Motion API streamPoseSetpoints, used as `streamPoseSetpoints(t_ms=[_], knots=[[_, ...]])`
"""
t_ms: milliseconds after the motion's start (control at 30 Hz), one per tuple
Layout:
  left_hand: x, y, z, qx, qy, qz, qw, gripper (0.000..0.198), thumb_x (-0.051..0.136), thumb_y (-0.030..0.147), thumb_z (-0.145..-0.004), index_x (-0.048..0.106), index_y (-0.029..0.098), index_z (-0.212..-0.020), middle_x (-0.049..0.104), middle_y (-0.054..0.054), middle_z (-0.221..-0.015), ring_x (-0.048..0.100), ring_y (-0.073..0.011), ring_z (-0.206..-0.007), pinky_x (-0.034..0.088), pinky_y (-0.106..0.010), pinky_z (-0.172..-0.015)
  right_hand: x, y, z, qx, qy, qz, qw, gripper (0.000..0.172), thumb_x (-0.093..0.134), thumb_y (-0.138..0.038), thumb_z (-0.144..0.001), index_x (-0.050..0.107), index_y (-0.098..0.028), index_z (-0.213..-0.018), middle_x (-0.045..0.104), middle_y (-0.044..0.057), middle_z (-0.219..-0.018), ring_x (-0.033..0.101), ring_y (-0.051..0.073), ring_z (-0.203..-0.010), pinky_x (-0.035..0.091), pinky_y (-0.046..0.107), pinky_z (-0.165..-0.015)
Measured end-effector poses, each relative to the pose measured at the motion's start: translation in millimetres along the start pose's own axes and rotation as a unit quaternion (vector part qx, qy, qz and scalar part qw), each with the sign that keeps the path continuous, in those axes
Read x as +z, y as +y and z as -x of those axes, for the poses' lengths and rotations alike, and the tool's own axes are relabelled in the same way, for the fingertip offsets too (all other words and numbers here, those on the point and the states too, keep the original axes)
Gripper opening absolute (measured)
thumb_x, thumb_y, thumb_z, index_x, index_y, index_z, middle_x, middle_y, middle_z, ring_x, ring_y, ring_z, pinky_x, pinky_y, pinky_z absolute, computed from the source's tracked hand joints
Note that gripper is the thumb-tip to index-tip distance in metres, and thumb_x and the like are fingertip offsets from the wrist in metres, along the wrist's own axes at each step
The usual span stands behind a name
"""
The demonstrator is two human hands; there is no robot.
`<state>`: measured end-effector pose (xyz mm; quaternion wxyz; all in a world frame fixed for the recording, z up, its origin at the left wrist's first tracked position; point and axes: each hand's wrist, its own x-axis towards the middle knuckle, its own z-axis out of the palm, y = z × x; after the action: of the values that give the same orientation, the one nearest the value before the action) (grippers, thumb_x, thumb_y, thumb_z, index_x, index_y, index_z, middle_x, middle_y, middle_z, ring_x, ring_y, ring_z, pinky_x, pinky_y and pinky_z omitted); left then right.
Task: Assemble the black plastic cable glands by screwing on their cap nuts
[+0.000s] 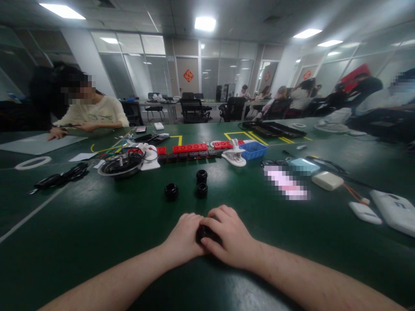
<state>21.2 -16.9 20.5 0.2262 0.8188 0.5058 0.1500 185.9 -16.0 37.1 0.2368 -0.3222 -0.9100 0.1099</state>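
Observation:
Low over the green table, both my hands close around one black round part, mostly covered by the fingers. My left hand grips its left side. From the right, my right hand wraps over it, with the thumb on the near side and the fingers across the top. Just beyond the hands stand several short black cylindrical parts: one at the left, one at the right and another behind that one. Their exact kind is unclear.
A row of red and black blocks lies farther back, beside a white clamp stand and a blue bin. Left are a metal bowl and dark cables; right, a white power adapter. A person sits across.

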Motion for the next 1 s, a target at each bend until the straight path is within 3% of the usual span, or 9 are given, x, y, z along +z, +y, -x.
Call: streamPoseSetpoints(t_ms=[267, 433, 1000], knots=[[3.0, -3.9, -1.2, 0.004, -0.001, -0.036, 0.999, 0.023, 0.064, 0.032, -0.060, 0.050, 0.018, -0.072, 0.056, 0.000, -0.076, 0.050, -0.0189, -0.074, 0.037, -0.030, -0.069, 3.4, -0.9, 0.0, 0.081, 0.022, 0.004, 0.996, 0.032, 0.062, -0.037, -0.069, 0.051, -0.017, -0.091, 0.053, 0.006, -0.089, 0.044, 0.021, -0.083, 0.037, 0.036, -0.073], [1.1, -2.6, -0.2, 0.002, -0.005, -0.010, 1.000, 0.024, 0.063, 0.032, -0.062, 0.053, 0.019, -0.079, 0.056, 0.000, -0.079, 0.050, -0.0188, -0.076, 0.037, -0.030, -0.070, 2.4, 1.1, -0.3, 0.064, 0.003, -0.002, 0.998, 0.028, 0.061, -0.037, -0.070, 0.054, -0.017, -0.089, 0.054, 0.005, -0.085, 0.045, 0.020, -0.081, 0.038, 0.036, -0.072], [2.7, -2.4, 0.2, 0.013, 0.020, -0.007, 1.000, 0.020, 0.063, 0.030, -0.060, 0.053, 0.018, -0.072, 0.056, 0.001, -0.073, 0.050, -0.0177, -0.072, 0.036, -0.030, -0.068, 3.2, 3.5, -0.9, 0.013, -0.003, -0.022, 1.000, 0.027, 0.055, -0.028, -0.072, 0.055, -0.013, -0.095, 0.055, 0.007, -0.085, 0.044, 0.020, -0.079, 0.038, 0.035, -0.073]])
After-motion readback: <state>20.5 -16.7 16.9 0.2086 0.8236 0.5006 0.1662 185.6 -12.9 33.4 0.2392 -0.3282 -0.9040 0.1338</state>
